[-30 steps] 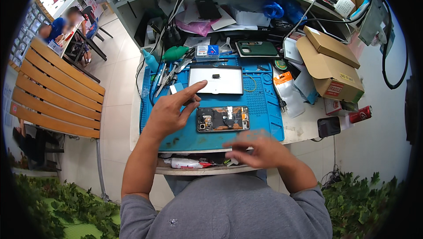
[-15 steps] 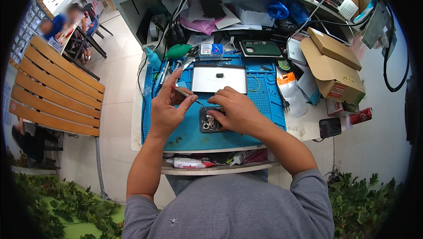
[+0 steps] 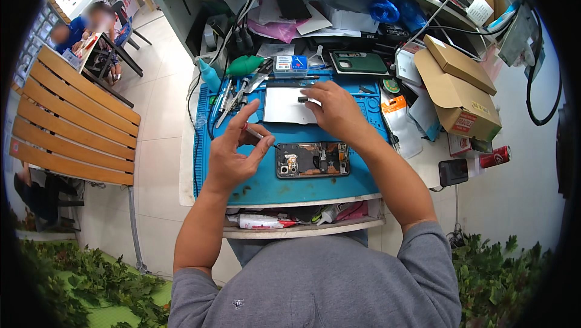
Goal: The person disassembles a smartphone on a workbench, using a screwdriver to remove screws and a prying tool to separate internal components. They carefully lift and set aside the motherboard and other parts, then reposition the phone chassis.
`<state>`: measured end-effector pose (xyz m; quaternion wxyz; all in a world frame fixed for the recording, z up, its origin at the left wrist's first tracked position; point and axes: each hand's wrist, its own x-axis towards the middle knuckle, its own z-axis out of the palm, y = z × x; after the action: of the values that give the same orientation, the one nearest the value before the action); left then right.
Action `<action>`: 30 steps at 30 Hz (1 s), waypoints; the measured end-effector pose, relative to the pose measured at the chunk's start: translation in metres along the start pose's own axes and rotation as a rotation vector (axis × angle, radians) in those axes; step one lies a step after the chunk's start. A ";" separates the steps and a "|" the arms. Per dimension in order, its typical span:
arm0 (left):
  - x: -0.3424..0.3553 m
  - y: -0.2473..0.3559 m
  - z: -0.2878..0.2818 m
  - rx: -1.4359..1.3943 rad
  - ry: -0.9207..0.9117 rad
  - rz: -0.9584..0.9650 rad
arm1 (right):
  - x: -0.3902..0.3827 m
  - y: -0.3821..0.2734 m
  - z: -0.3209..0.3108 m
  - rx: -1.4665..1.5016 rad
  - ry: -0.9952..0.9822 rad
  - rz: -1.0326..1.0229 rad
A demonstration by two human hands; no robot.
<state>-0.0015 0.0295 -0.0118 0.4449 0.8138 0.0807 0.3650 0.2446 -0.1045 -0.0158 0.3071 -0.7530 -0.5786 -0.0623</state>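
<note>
Head view: my left hand [image 3: 233, 155] pinches a thin tool [image 3: 261, 137] just left of the opened phone [image 3: 313, 160] on the blue mat [image 3: 254, 186]; right hand [image 3: 334, 110] grips a small part [image 3: 304, 99] farther off. Advise steady, shallow tool contact.

A blue mat [image 3: 266, 183] covers the table [image 3: 423, 158]. An opened phone [image 3: 313, 160] lies near the mat's front edge (its insides show). A white plate [image 3: 284, 105] and tools [image 3: 233, 95] lie toward the back edge.
</note>
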 end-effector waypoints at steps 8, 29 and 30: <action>-0.005 0.001 -0.006 0.011 -0.098 -0.041 | -0.039 -0.036 -0.049 0.173 -0.225 -0.059; -0.003 -0.002 0.001 -0.002 -0.069 -0.058 | -0.072 -0.184 -0.136 1.715 -0.185 -0.691; -0.005 -0.003 0.002 -0.003 -0.075 -0.054 | -0.077 -0.183 -0.139 1.744 -0.215 -0.658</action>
<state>-0.0033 0.0280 -0.0175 0.4585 0.8239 0.0855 0.3220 0.0894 -0.2168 0.1328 0.6750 -0.0572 -0.6302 0.3794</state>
